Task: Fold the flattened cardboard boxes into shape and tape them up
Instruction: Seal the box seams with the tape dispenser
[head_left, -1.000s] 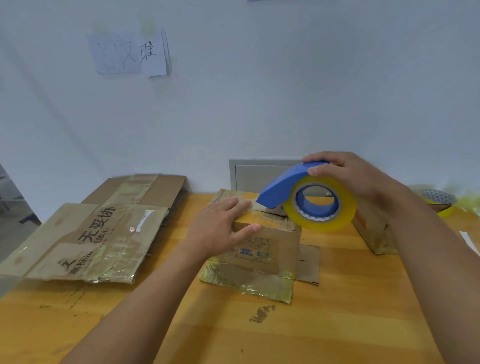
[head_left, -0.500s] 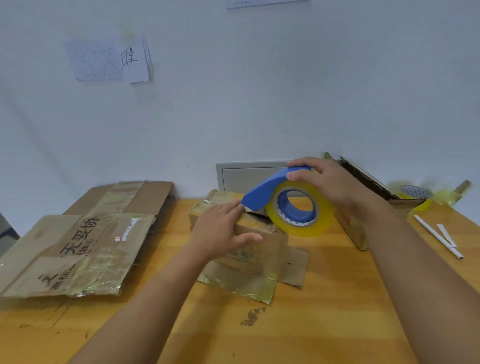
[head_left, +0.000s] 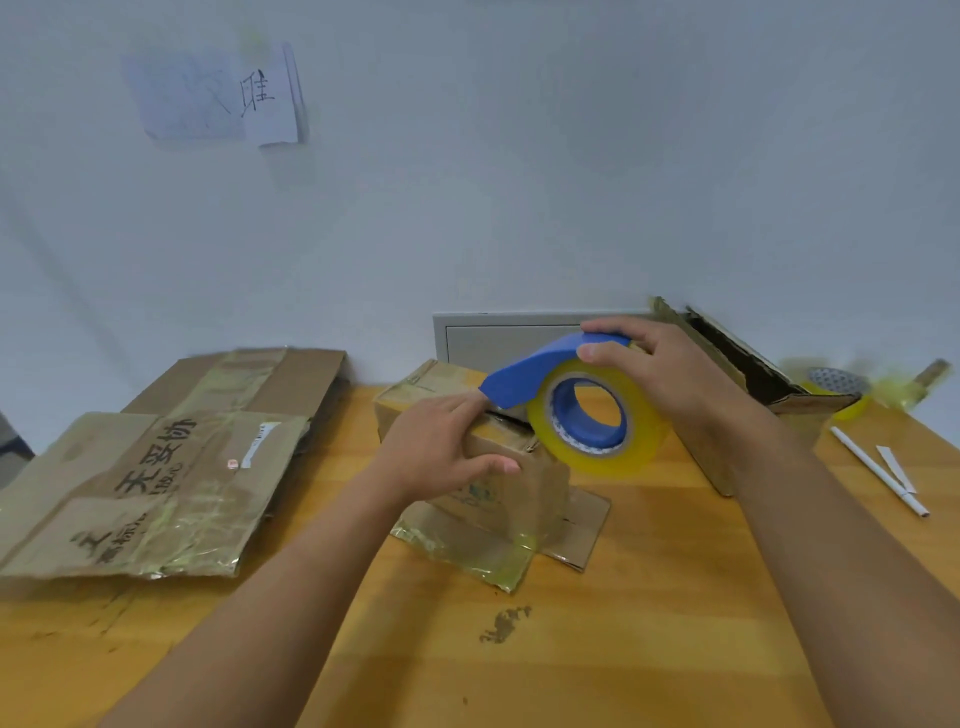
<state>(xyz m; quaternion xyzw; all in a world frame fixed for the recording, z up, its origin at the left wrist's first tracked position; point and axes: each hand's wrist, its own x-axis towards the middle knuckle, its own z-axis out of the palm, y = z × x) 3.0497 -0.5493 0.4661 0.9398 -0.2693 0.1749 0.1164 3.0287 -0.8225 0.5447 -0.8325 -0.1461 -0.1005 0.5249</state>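
Our left hand (head_left: 441, 447) presses flat-fingered on the small cardboard box (head_left: 483, 467) standing mid-surface (head_left: 649, 623), while our right hand (head_left: 660, 369) grips the blue tape dispenser (head_left: 576, 405) at its top seam; flattened boxes (head_left: 156, 467) lie left

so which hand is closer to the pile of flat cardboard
Left. The left hand rests on the small box, just right of the flattened cardboard; the right hand grips the tape dispenser farther right.
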